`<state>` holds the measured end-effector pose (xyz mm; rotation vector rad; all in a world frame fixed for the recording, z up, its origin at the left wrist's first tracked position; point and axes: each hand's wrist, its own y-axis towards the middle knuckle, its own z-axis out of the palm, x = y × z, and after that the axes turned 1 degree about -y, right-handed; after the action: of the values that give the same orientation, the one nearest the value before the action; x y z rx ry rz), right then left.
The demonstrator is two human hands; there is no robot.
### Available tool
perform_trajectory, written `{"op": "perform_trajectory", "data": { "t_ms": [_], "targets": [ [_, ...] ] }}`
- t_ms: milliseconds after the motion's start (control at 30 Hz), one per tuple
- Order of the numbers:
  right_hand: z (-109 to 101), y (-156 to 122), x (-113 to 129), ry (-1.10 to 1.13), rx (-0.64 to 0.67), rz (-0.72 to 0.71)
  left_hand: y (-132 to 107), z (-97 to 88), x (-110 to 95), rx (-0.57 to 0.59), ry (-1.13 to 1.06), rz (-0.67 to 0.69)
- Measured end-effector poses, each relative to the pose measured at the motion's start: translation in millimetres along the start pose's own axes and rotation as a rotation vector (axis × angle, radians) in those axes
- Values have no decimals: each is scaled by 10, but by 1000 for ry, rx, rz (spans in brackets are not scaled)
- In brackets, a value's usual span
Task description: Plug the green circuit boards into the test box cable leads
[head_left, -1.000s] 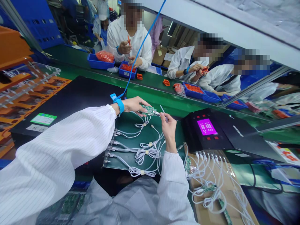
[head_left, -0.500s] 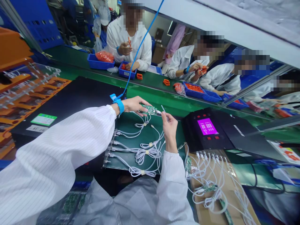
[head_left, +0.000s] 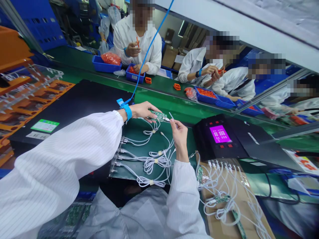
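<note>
My left hand [head_left: 142, 110] is closed on a small green circuit board [head_left: 159, 116], holding it above the far edge of a green board [head_left: 136, 134] strewn with white cables [head_left: 156, 162]. A blue wrist strap [head_left: 127, 112] with a blue cord circles that wrist. My right hand [head_left: 178, 132] pinches the plug end of a white cable [head_left: 171, 116] right at the circuit board's right end. Both sleeves are white.
A black tester with a magenta screen [head_left: 219, 133] stands to the right, more white cables [head_left: 224, 192] trailing from it over cardboard. A black panel [head_left: 79, 103] lies left. Beyond the green conveyor [head_left: 159, 87], three people in white handle orange parts from blue bins [head_left: 206, 96].
My hands have barely moved; the cable end in my right hand has shifted slightly at the circuit board's edge. The people across the belt moved their hands.
</note>
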<state>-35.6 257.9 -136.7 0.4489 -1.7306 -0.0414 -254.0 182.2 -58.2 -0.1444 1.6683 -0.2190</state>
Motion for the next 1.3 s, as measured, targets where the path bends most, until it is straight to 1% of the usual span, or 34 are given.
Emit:
{"op": "perform_trajectory", "data": {
  "t_ms": [233,600,800,933,1067,1200,1300],
  "targets": [
    [-19,-25,13,64,37,27,-8,-2,-6,11,4,-6],
    [-63,-13,30,53,133,69,2,-9,17,29,-1,2],
    [-19,-37,32,-11,82,44,7,-1,36,24,42,9],
    [14,-45,40,-9,40,34,5,9,39,8,64,3],
    [27,-39,49,-4,47,40,-10,24,27,9,84,4],
    [35,-33,46,33,26,36,-14,37,20,11,65,18],
    [5,-28,25,44,53,30,-15,47,11,35,42,-1]
  ]
}}
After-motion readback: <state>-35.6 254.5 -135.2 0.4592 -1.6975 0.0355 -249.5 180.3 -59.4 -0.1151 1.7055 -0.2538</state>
